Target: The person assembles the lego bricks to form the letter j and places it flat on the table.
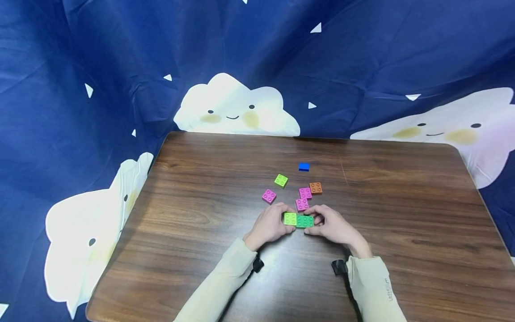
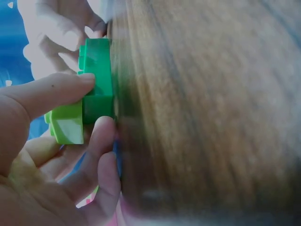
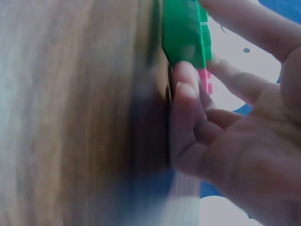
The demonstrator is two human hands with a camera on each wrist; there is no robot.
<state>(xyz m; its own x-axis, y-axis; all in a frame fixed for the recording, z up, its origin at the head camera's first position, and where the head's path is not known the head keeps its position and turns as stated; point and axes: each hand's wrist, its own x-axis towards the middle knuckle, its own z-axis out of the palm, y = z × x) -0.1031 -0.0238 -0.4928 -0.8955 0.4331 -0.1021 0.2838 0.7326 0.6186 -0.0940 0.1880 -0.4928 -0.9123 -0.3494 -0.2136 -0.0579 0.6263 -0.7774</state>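
My left hand (image 1: pixel 271 224) grips a lime-green building brick (image 1: pixel 290 218) between thumb and fingers, near the middle of the table. Right beside it, a longer green brick (image 1: pixel 305 221) has its other end held by my right hand (image 1: pixel 331 226). In the left wrist view the lime brick (image 2: pixel 69 125) sits one level higher than the green brick (image 2: pixel 99 80) and overhangs its end; my thumb hides part of where they meet. The right wrist view shows the green brick (image 3: pixel 183 30) with a curled finger against it, low over the tabletop.
Just beyond the hands lie two pink bricks (image 1: pixel 302 205), an orange brick (image 1: pixel 315 188) and a blue brick (image 1: pixel 304 167). Another pink brick (image 1: pixel 269 196) and a second lime brick (image 1: pixel 281 180) lie to their left. A blue curtain (image 1: pixel 342 67) borders the wooden table (image 1: pixel 193 201).
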